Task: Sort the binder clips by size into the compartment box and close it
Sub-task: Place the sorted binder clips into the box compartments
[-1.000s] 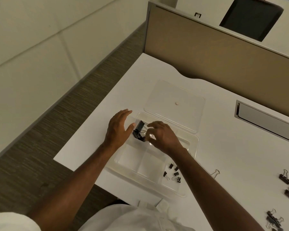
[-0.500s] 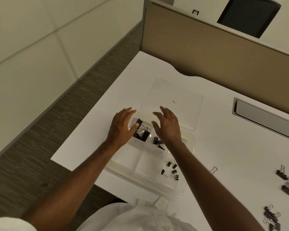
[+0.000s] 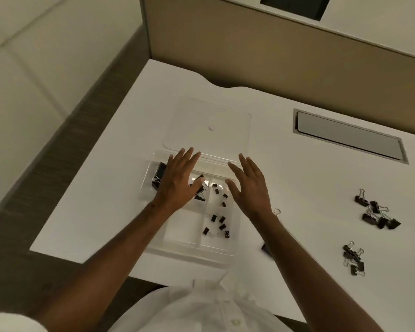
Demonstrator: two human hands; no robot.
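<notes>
- Left hand [image 3: 177, 185]: fingers straight, spread flat over far-left compartment of the compartment box [image 3: 235, 238], holding nothing.
- Right hand [image 3: 250, 188]: fingers straight, over the box's far-right side, holding nothing.
- Box is clear and sits near the counter's [image 3: 309, 188] front-left corner; lid [image 3: 209, 125] lies flat on its far side.
- Large binder clips [image 3: 159, 177] under left hand; small binder clips [image 3: 217, 224] in right-side compartments.
- Loose clip piles [image 3: 376, 215] near the counter's right edge.
</notes>
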